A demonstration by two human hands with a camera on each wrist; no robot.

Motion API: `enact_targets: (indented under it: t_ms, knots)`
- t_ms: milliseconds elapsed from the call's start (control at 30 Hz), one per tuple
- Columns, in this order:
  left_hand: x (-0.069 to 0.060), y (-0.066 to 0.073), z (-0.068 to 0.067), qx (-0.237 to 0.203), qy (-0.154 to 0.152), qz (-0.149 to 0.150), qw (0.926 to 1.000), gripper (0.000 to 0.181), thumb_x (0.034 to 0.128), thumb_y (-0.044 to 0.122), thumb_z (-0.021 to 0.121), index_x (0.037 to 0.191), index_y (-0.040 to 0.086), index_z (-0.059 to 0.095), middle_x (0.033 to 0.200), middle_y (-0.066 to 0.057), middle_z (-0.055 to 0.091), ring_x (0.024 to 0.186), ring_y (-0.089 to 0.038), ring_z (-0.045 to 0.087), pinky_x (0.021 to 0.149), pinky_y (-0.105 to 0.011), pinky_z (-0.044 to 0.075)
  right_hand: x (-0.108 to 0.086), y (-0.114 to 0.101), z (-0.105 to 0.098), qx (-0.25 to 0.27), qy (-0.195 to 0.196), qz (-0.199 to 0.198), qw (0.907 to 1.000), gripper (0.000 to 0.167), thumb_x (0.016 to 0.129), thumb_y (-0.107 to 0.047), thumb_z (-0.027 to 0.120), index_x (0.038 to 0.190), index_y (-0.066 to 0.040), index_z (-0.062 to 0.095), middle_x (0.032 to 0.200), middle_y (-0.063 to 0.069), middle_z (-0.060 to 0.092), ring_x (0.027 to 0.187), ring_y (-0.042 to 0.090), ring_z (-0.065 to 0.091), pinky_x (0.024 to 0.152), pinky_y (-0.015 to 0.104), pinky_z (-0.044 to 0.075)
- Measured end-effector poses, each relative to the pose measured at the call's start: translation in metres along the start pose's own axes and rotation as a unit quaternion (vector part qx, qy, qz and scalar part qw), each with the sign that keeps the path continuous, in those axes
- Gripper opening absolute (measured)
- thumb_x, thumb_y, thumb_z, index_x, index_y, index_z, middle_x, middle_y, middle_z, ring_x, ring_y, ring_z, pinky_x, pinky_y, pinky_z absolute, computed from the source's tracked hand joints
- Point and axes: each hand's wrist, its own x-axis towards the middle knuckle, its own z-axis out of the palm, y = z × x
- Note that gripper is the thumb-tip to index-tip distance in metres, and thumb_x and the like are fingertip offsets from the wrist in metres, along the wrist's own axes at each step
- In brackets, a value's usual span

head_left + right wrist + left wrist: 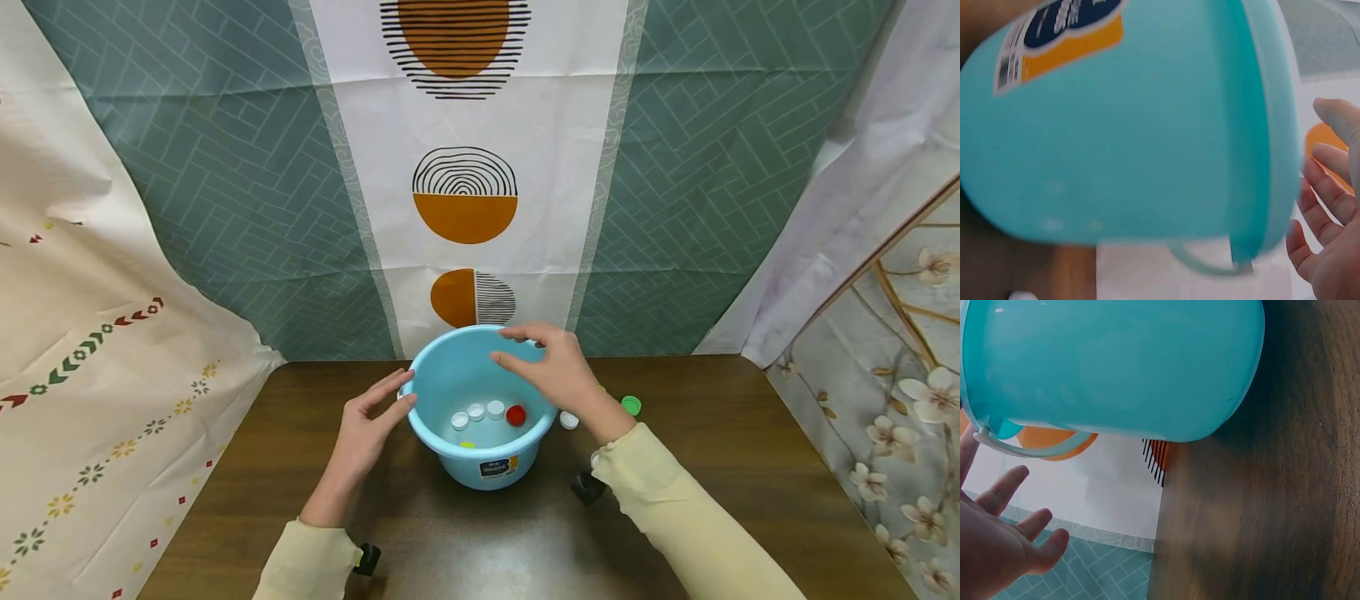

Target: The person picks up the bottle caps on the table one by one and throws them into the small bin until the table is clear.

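Observation:
A light blue plastic bucket (471, 475) with a label on its front stands upright on the table. On its bottom lie three white bottle caps (476, 412), a red cap (515, 415) and a partly hidden yellow cap (467, 445). My left hand (365, 433) is at the bucket's left rim, its fingertips at the edge; the left wrist view shows the fingers spread near the white handle (1035, 450). Over the right side of the rim, my right hand (555, 367) hovers, thumb and fingers apart, with nothing visible between them.
Right of the bucket, a white cap (569, 420) and a green cap (631, 405) lie on the brown wooden table (712, 467). Another white item is partly covered by the right sleeve (645, 475). Patterned cloth (675, 208) hangs behind the table and at both sides.

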Motion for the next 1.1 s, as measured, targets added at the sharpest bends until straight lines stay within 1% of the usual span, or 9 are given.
enact_targets:
  t_ms: [33,167,300,433,533,733,900,1033,1100]
  knots:
    - [0.0,0.0,0.0,0.0,0.0,0.0,1.0,0.04,0.0852,0.027,0.069,0.122,0.012,0.063,0.135,-0.004,0.055,0.132,-0.017,0.043,0.109,-0.057,0.025,-0.001,0.002,-0.005,0.001,0.008,-0.005,1.0,0.041,0.077,-0.051,0.07,0.112,-0.03,0.066,0.114,-0.009,0.065,0.108,0.016,0.055,0.091,0.041,0.046]
    - [-0.001,0.0,0.0,-0.001,0.001,-0.003,1.0,0.04,0.0851,0.026,0.069,0.122,0.011,0.063,0.135,-0.005,0.054,0.132,-0.018,0.043,0.108,-0.057,0.028,-0.007,0.014,-0.024,-0.014,0.038,-0.005,0.9992,0.04,0.078,-0.051,0.07,0.112,-0.032,0.065,0.113,-0.009,0.065,0.107,0.013,0.056,0.089,0.04,0.045]
    - [-0.001,-0.001,0.0,0.0,0.003,-0.006,1.0,0.04,0.0851,0.026,0.069,0.122,0.012,0.064,0.136,-0.007,0.053,0.132,-0.019,0.044,0.107,-0.055,0.031,-0.018,0.029,-0.042,-0.031,0.055,0.009,0.998,0.041,0.078,-0.052,0.068,0.114,-0.033,0.064,0.115,-0.011,0.063,0.11,0.01,0.054,0.091,0.039,0.043]
    - [-0.001,-0.001,-0.001,0.002,0.004,-0.005,1.0,0.039,0.085,0.025,0.069,0.121,0.012,0.064,0.135,-0.003,0.054,0.132,-0.019,0.044,0.108,-0.056,0.028,-0.032,0.042,-0.06,-0.045,0.068,0.024,0.9964,0.044,0.079,-0.051,0.069,0.117,-0.029,0.064,0.118,-0.007,0.063,0.114,0.014,0.055,0.093,0.043,0.044]
    - [-0.001,0.0,-0.001,0.002,0.003,-0.002,1.0,0.039,0.0852,0.025,0.069,0.121,0.012,0.064,0.135,-0.003,0.054,0.132,-0.019,0.043,0.109,-0.059,0.024,-0.042,0.053,-0.07,-0.059,0.081,0.038,0.9942,0.044,0.079,-0.05,0.069,0.117,-0.028,0.063,0.118,-0.007,0.063,0.113,0.014,0.055,0.092,0.041,0.045]
    - [0.0,0.0,-0.001,0.002,0.001,-0.002,1.0,0.039,0.0853,0.024,0.069,0.121,0.011,0.064,0.135,-0.004,0.054,0.132,-0.02,0.043,0.108,-0.06,0.024,-0.065,0.079,-0.086,-0.087,0.095,0.074,0.9889,0.042,0.08,-0.05,0.068,0.116,-0.028,0.064,0.114,-0.006,0.065,0.109,0.014,0.056,0.087,0.035,0.045]
    - [0.0,0.001,-0.001,0.004,0.002,-0.001,1.0,0.039,0.085,0.025,0.069,0.121,0.012,0.064,0.135,-0.003,0.055,0.132,-0.019,0.044,0.109,-0.058,0.025,-0.083,0.098,-0.095,-0.115,0.098,0.1,0.9834,0.043,0.081,-0.05,0.067,0.117,-0.027,0.064,0.117,-0.005,0.065,0.113,0.015,0.054,0.087,0.029,0.041]
    - [0.0,0.0,-0.001,0.011,-0.002,0.006,0.9999,0.038,0.0856,0.025,0.069,0.122,0.014,0.064,0.135,-0.003,0.054,0.132,-0.021,0.043,0.106,-0.06,0.027,-0.097,0.11,-0.1,-0.126,0.099,0.123,0.9793,0.045,0.08,-0.053,0.066,0.116,-0.027,0.064,0.118,-0.005,0.065,0.113,0.014,0.053,0.087,0.03,0.04]
    - [0.0,-0.001,-0.001,0.014,-0.004,0.009,0.9999,0.038,0.0859,0.024,0.068,0.123,0.015,0.063,0.136,-0.004,0.054,0.132,-0.023,0.043,0.105,-0.061,0.029,-0.104,0.115,-0.102,-0.133,0.101,0.127,0.9778,0.046,0.08,-0.052,0.067,0.117,-0.025,0.065,0.116,-0.004,0.066,0.111,0.015,0.054,0.086,0.029,0.04]
